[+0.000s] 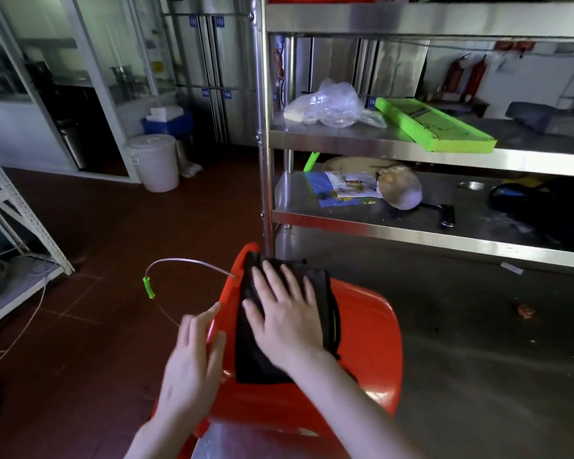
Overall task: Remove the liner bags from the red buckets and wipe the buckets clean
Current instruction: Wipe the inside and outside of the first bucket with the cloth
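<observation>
Right hand [285,309] presses black cloth [256,359] flat onto red bucket [368,342].

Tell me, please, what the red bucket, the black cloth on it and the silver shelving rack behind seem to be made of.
Red bucket: probably moulded plastic, glossy, given its smooth surface and soft highlights. Black cloth: matte fabric, perhaps knit; it folds and shows no shine. Silver shelving rack: likely stainless steel, brushed, with dull reflections.

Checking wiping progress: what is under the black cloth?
The red bucket lies under it; the right hand presses flat on top. The bucket surface beneath the black cloth is covered.
</observation>
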Tool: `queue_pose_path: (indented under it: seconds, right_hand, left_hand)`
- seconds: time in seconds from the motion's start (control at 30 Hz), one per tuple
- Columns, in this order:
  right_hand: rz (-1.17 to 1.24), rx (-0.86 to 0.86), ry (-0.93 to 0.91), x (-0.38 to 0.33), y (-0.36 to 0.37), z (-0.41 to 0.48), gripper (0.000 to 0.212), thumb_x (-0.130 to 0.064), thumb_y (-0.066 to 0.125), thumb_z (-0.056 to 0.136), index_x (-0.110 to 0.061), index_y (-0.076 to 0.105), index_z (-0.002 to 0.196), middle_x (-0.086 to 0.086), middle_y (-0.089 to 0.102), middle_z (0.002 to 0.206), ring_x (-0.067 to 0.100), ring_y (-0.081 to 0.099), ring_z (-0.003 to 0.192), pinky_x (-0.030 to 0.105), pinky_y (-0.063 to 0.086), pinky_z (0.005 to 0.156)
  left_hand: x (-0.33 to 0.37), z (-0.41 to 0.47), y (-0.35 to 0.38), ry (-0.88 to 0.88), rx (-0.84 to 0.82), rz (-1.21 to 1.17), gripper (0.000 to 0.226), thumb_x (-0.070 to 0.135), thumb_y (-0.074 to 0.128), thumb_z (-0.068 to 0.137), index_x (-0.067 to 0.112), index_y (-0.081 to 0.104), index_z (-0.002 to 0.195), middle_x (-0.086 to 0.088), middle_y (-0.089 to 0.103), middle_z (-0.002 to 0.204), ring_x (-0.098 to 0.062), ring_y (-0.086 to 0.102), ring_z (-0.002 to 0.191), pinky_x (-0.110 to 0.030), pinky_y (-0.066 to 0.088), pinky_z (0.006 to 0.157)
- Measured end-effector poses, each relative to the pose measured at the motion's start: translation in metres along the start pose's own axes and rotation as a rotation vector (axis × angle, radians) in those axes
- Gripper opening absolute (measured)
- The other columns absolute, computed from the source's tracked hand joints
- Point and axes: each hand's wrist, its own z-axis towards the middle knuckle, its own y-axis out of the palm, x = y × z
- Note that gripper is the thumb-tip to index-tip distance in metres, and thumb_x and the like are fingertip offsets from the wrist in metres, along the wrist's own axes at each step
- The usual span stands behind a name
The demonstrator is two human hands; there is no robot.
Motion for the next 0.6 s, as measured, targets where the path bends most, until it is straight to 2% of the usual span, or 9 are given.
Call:
queue_pose_path:
  seconds: [0.07, 0.13, 0.2, 0.27, 0.33, 0.4, 0.47, 0.53, 0.6]
  right_hand:
    - [-0.014, 0.046, -0.001, -0.010, 0.006, -0.013, 0.059, -0.055, 0.031, 0.095, -0.027, 0.035, 0.147, -0.003, 0.033, 0.156, 0.026, 0.031, 0.142, 0.053, 0.026, 0.114]
    - [-0.011, 0.057, -0.049, -0.019, 0.015, -0.025, 0.061, -0.054, 0.033, 0.094, -0.028, 0.030, 0.149, -0.003, 0.027, 0.158, 0.026, 0.026, 0.145, 0.053, 0.022, 0.114]
    - [0.019, 0.041, -0.146, -0.025, 0.023, -0.039, 0.061, -0.054, 0.038, 0.094, -0.030, 0.030, 0.149, -0.006, 0.025, 0.158, 0.023, 0.022, 0.146, 0.051, 0.020, 0.117]
    - [0.031, 0.020, -0.250, -0.022, 0.031, -0.053, 0.062, -0.054, 0.045, 0.091, -0.033, 0.033, 0.147, -0.007, 0.029, 0.157, 0.020, 0.023, 0.146, 0.048, 0.024, 0.116]
    - [-0.006, -0.002, -0.267, -0.015, 0.036, -0.059, 0.066, -0.055, 0.047, 0.088, -0.034, 0.031, 0.148, -0.008, 0.029, 0.157, 0.018, 0.025, 0.145, 0.045, 0.029, 0.115]
    - [-0.034, 0.019, -0.198, -0.008, 0.036, -0.058, 0.068, -0.057, 0.047, 0.087, -0.033, 0.030, 0.149, -0.007, 0.028, 0.157, 0.018, 0.026, 0.145, 0.044, 0.030, 0.114]
    - [-0.017, 0.048, -0.122, 0.002, 0.033, -0.053, 0.067, -0.058, 0.044, 0.090, -0.032, 0.029, 0.150, -0.005, 0.026, 0.158, 0.018, 0.025, 0.146, 0.043, 0.026, 0.115]
    - [-0.012, 0.078, -0.015, 0.022, 0.026, -0.047, 0.065, -0.059, 0.038, 0.094, -0.029, 0.030, 0.150, -0.001, 0.029, 0.158, 0.020, 0.028, 0.144, 0.043, 0.026, 0.115]
    - [-0.050, 0.110, 0.136, 0.052, 0.015, -0.041, 0.063, -0.059, 0.033, 0.095, -0.024, 0.038, 0.147, 0.004, 0.039, 0.153, 0.025, 0.038, 0.139, 0.045, 0.032, 0.112]
  left_hand:
    - [0.006, 0.015, -0.013, 0.102, 0.180, 0.239, 0.026, 0.029, 0.053, 0.093, 0.019, 0.061, 0.115, -0.005, 0.045, 0.106, -0.028, 0.052, 0.091, -0.038, 0.044, 0.078]
    - [0.020, 0.036, -0.016, 0.104, 0.287, 0.344, 0.032, 0.034, 0.054, 0.090, 0.017, 0.061, 0.116, -0.009, 0.044, 0.107, -0.031, 0.046, 0.094, -0.043, 0.040, 0.085]
    - [0.032, 0.058, -0.009, 0.024, 0.195, 0.406, 0.043, 0.039, 0.053, 0.094, 0.016, 0.053, 0.130, -0.014, 0.048, 0.115, -0.036, 0.048, 0.101, -0.045, 0.041, 0.086]
    - [0.032, 0.076, 0.002, -0.178, 0.000, 0.431, 0.059, 0.048, 0.047, 0.096, 0.017, 0.035, 0.146, -0.019, 0.048, 0.125, -0.041, 0.052, 0.109, -0.045, 0.044, 0.083]
    - [0.020, 0.087, 0.009, -0.413, -0.100, 0.390, 0.061, 0.050, 0.040, 0.098, 0.020, 0.027, 0.150, -0.022, 0.050, 0.131, -0.044, 0.054, 0.111, -0.042, 0.043, 0.083]
    - [0.009, 0.092, 0.010, -0.534, -0.063, 0.257, 0.048, 0.046, 0.039, 0.100, 0.018, 0.044, 0.138, -0.023, 0.060, 0.119, -0.044, 0.057, 0.105, -0.044, 0.046, 0.086]
    - [0.006, 0.094, 0.012, -0.486, -0.041, 0.176, 0.038, 0.046, 0.037, 0.100, 0.018, 0.055, 0.118, -0.020, 0.065, 0.100, -0.041, 0.059, 0.092, -0.046, 0.050, 0.083]
    - [0.005, 0.089, 0.015, -0.404, -0.017, 0.124, 0.034, 0.048, 0.036, 0.099, 0.023, 0.053, 0.112, -0.015, 0.065, 0.086, -0.039, 0.060, 0.083, -0.047, 0.052, 0.078]
    - [-0.001, 0.077, 0.016, -0.376, 0.000, 0.071, 0.031, 0.050, 0.035, 0.099, 0.027, 0.051, 0.115, -0.010, 0.064, 0.079, -0.034, 0.061, 0.075, -0.044, 0.053, 0.073]
